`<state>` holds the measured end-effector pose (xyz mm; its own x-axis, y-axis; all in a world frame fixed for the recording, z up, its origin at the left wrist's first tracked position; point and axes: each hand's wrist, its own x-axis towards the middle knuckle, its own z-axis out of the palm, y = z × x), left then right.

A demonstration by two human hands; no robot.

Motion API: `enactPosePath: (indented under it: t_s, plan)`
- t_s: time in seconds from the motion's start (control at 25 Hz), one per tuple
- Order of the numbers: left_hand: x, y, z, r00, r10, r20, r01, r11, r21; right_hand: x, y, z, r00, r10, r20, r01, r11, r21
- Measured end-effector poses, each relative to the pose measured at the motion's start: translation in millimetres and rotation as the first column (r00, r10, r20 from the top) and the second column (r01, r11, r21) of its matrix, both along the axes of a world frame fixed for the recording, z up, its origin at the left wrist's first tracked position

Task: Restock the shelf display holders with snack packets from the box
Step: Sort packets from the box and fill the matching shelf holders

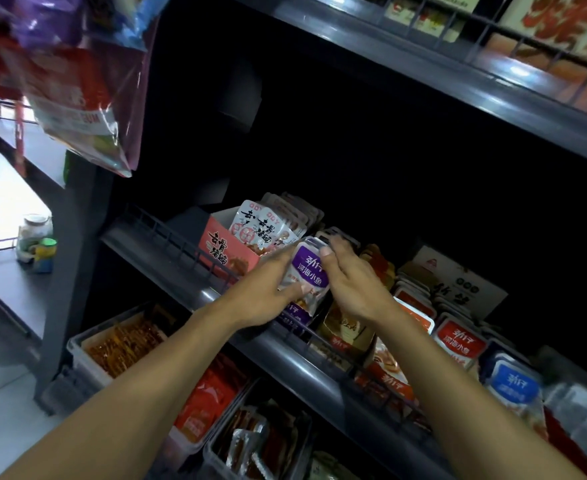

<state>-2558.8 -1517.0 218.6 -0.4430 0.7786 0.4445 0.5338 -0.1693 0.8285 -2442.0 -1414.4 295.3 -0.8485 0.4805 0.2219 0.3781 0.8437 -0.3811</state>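
Left hand (267, 292) and right hand (350, 278) are together gripping a stack of purple-and-white snack packets (307, 271), thumbs curled on its face, over the front rail of the middle shelf (215, 292). The stack is standing roughly upright, long axis vertical, printed face toward the camera. A pink display box (221, 251) is sitting just left.

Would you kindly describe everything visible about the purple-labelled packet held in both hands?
The purple-labelled packet is a small glossy pouch, white with a purple panel bearing white characters. It looks like the front of a small stack, held tilted over the middle shelf's wire rail. The left hand holds its lower left side, and the right hand grips its top right edge. Behind it stands a pink display box.
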Motion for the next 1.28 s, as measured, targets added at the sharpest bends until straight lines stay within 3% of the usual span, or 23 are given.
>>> enactPosePath:
  t_s: [0.2, 0.32, 0.44, 0.6, 0.84, 1.04, 1.28]
  plan:
    - [7.3, -3.3, 5.2, 0.997, 0.080, -0.004, -0.081, 0.996, -0.030, -2.8, 1.4, 6.8, 0.995, 0.023, 0.102, -0.028, 0.999, 0.047]
    - [16.2, -21.4, 9.8, 0.984, 0.179, -0.006, -0.179, 0.982, -0.056, 12.5, 1.6, 14.2, 1.000, -0.010, -0.020, 0.012, 0.997, 0.079]
    - [37.5, -45.0, 12.4, 0.944, 0.303, -0.129, -0.310, 0.950, -0.035, 41.2, 14.3, 21.2, 0.990, -0.078, -0.118, 0.094, 0.986, 0.139]
    - [81.4, -65.2, 20.2, 0.853, 0.443, -0.278, -0.477, 0.876, -0.070, 85.3, 29.5, 22.8, 0.986, -0.149, -0.074, 0.161, 0.967, 0.199]
    - [133.9, -29.5, 22.1, 0.877, 0.237, -0.417, -0.323, 0.935, -0.148, 133.6, 51.1, 27.1, 0.976, -0.214, -0.048, 0.219, 0.930, 0.295]
    - [162.1, 14.7, 13.7, 0.769, 0.140, -0.624, -0.314, 0.933, -0.177, 140.7, 75.9, 18.8, 0.970, -0.243, 0.015, 0.216, 0.885, 0.413]
    - [148.4, 30.5, -1.3, 0.769, 0.144, -0.623, -0.347, 0.913, -0.216, 123.1, 85.7, 2.5, 0.959, -0.251, 0.134, 0.157, 0.860, 0.486]
